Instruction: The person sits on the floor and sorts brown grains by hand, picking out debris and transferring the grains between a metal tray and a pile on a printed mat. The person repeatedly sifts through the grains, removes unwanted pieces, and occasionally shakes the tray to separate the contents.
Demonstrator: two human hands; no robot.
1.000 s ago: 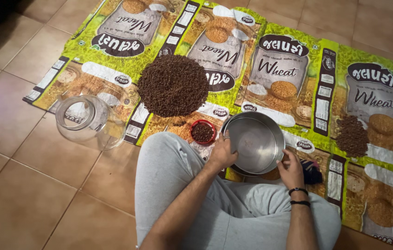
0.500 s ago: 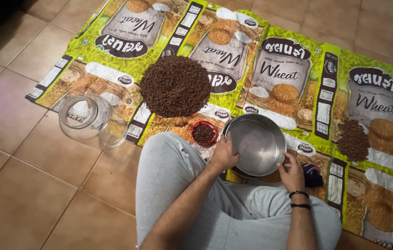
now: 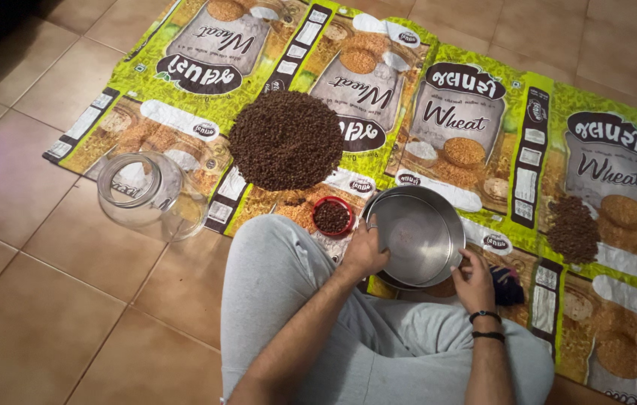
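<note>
Terracotta-tiled floor (image 3: pixel 48 300), spread with a mat of opened green and yellow grain sacks (image 3: pixel 551 105). Seen from above: seated cross-legged in grey trousers (image 3: pixel 273 285), both hands on a round steel sieve (image 3: pixel 416 236) at the mat's near edge, just ahead of the knees. No long axis to the sieve, being circular; open mouth turned up and tipped slightly toward the wearer, far rim raised, inside bare metal apart from a few specks.

Left hand (image 3: pixel 363 251) curled over the left rim, thumb inside and fingers wrapped around the outer wall, a ring on one finger. Right hand (image 3: pixel 474 279) gripping the near right rim, fingers bent closed on the edge, two dark bands at the wrist. Both hands partly closed, holding nothing but the sieve.

Just left of the sieve, touching nothing, a small red bowl (image 3: pixel 331 216) filled with dark brown seeds. Beyond it, a large round heap of the same seeds (image 3: pixel 286 139) on the mat. A smaller heap (image 3: pixel 573 229) well off to the right. At left, a clear jar (image 3: pixel 150 195) lying on its side, mouth toward the camera, half on the mat and half on tile. A dark cloth (image 3: pixel 510 283) just beside the right hand.
</note>
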